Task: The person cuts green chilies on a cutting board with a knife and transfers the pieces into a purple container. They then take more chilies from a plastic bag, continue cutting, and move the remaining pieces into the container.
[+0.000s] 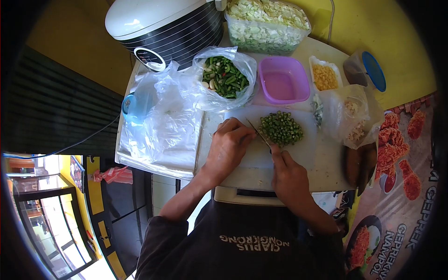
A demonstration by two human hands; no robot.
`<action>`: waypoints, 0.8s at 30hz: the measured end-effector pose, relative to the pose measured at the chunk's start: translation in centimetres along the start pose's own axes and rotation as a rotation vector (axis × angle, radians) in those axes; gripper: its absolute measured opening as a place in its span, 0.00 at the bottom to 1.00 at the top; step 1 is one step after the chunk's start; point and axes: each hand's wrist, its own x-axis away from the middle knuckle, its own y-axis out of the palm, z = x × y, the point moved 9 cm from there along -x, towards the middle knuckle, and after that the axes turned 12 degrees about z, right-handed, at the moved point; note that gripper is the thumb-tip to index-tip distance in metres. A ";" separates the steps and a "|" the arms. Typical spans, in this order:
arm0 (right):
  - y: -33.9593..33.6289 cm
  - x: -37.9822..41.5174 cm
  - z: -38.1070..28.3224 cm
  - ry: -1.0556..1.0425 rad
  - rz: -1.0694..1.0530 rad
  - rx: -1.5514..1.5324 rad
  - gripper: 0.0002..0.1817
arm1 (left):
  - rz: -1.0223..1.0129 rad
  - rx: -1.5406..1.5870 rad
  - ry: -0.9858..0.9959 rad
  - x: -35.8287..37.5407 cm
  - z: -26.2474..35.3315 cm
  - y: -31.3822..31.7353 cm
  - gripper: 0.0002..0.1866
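My right hand grips a kitchen knife, its blade slanting up and left over a white cutting board. To the left of the blade, my left hand has its fingers curled and pressed together over the board; what they hold, if anything, is hidden. A pile of chopped green chilies lies on the board, just right of the blade. Behind the board, an open plastic bag holds whole green chilies and pale garlic cloves.
A purple tub stands behind the board, near a tray of yellow bits. Rightward are a bag of pale pieces and a blue-lidded container. A rice cooker, shredded cabbage box and clear plastic bags surround it.
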 end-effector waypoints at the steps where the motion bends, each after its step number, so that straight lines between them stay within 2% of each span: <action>1: 0.0 -0.3 -0.2 -0.008 0.006 0.009 0.36 | 0.008 -0.002 -0.007 0.1 -0.1 0.0 0.07; 6: -0.1 -0.1 0.2 0.004 -0.005 0.040 0.37 | 0.098 -0.044 0.039 0.3 0.2 -0.7 0.07; 9: 0.1 0.1 0.3 0.030 -0.044 0.080 0.37 | 0.073 0.022 -0.030 0.4 -0.1 -0.5 0.06; 15: -1.0 2.0 1.6 0.055 -0.036 0.065 0.35 | 0.071 -0.012 0.029 0.3 0.1 -0.6 0.08; 24: -1.7 2.8 1.8 0.066 0.047 0.048 0.33 | 0.070 0.001 0.007 0.4 0.0 -0.5 0.07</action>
